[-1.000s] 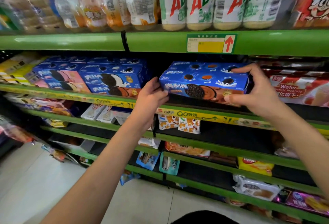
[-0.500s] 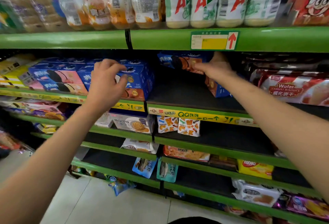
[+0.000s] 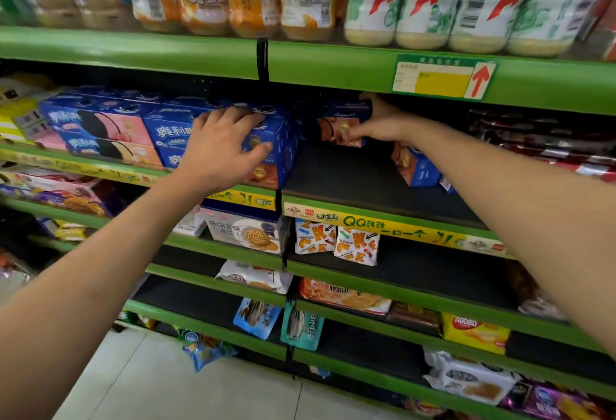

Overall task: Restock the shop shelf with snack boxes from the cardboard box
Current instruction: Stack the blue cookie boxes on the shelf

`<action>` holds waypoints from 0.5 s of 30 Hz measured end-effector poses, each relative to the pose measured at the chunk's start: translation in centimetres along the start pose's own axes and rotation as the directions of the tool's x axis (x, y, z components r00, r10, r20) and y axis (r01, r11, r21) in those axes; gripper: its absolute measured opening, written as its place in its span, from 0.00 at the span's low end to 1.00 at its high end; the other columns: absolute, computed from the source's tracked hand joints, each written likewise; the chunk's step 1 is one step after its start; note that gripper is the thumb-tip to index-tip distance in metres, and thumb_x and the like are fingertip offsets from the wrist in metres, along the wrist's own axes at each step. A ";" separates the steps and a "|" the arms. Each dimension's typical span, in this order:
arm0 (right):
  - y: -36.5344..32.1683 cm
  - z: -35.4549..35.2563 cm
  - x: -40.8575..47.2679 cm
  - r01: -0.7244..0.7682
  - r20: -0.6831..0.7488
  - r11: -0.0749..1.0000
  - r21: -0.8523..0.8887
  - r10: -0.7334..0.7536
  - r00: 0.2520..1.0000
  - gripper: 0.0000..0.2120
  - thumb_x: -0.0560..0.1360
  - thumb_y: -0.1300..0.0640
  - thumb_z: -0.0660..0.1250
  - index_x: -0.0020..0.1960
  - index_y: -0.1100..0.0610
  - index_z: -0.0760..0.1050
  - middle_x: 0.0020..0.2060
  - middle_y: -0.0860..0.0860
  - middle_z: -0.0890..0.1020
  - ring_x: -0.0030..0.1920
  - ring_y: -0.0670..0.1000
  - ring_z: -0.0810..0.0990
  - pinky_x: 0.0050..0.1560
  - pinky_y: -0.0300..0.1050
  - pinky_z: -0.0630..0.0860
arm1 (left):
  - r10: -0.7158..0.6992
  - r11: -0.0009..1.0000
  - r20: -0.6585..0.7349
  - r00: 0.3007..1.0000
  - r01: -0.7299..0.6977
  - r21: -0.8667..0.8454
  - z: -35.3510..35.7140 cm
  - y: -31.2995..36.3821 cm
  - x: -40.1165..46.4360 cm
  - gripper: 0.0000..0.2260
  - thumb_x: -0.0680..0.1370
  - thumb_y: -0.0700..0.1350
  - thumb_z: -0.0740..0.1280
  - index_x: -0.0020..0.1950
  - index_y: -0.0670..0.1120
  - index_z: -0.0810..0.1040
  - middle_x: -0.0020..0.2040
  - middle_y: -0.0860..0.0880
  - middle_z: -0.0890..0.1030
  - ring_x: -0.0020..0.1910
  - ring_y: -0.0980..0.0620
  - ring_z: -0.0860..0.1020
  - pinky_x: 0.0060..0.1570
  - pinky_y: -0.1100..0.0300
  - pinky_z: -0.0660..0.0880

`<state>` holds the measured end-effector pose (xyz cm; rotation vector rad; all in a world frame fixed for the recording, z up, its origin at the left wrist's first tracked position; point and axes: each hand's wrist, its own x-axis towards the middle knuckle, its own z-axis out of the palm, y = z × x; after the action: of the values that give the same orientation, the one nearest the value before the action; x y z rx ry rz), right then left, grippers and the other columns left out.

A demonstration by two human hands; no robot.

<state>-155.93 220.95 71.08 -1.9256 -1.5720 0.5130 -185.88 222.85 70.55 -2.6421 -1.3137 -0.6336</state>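
At nine o'clock, pink-and-blue cookie boxes (image 3: 100, 133) sat stacked on the green shelf (image 3: 383, 223). Just right of them, the left hand (image 3: 221, 148) lay spread over the end blue snack box (image 3: 273, 146), fingers on its top and thumb against its front face, curled around the corner. Toward twelve o'clock, the right hand (image 3: 380, 121) reached deep under the upper shelf (image 3: 133, 49) and gripped another blue snack box (image 3: 336, 126), thumb on its front, fingers over its top. At three o'clock a further blue box (image 3: 415, 166) stood on the dark shelf floor, with red wafer packs (image 3: 546, 139) beyond.
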 end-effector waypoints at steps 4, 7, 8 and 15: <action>0.0 1.0 1.6 -0.069 0.056 0.983 -0.173 0.080 0.995 0.41 0.65 0.60 0.79 0.72 0.59 0.63 0.59 0.54 0.76 0.56 0.53 0.75 0.54 0.39 0.69 | 0.018 1.000 0.003 1.000 -0.018 -0.009 0.1 -0.4 0.3 0.32 0.73 0.64 0.53 0.72 0.49 0.72 0.69 0.44 0.73 0.67 0.39 0.69 0.67 0.43 0.60; 0.4 1.9 2.3 -0.093 0.035 0.989 -0.111 0.098 0.995 0.39 0.65 0.63 0.79 0.71 0.59 0.65 0.62 0.56 0.77 0.57 0.53 0.75 0.55 0.39 0.70 | 0.040 0.999 -0.020 0.999 -0.040 -0.001 0.6 -0.7 0.1 0.31 0.74 0.63 0.55 0.72 0.50 0.71 0.69 0.45 0.73 0.67 0.40 0.69 0.68 0.44 0.60; 0.6 2.3 2.3 -0.101 0.031 0.991 -0.087 0.104 0.994 0.39 0.65 0.63 0.79 0.72 0.59 0.65 0.62 0.55 0.77 0.57 0.52 0.75 0.54 0.38 0.69 | 0.045 0.999 -0.027 0.999 -0.045 -0.001 0.7 -0.8 0.1 0.30 0.74 0.63 0.56 0.73 0.50 0.71 0.69 0.45 0.73 0.67 0.40 0.69 0.68 0.44 0.59; 1.1 5.9 3.0 -0.044 -0.129 0.990 0.133 0.061 0.990 0.41 0.70 0.62 0.76 0.77 0.56 0.59 0.62 0.49 0.74 0.61 0.48 0.72 0.58 0.36 0.69 | 0.072 0.997 -0.017 0.997 -0.072 0.042 0.6 -1.1 0.9 0.37 0.71 0.68 0.52 0.75 0.51 0.68 0.67 0.45 0.72 0.64 0.39 0.68 0.62 0.44 0.63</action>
<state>-158.16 224.93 66.13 -1.8669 -1.3735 0.4861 -186.14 224.33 70.33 -2.6305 -1.2074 -0.6123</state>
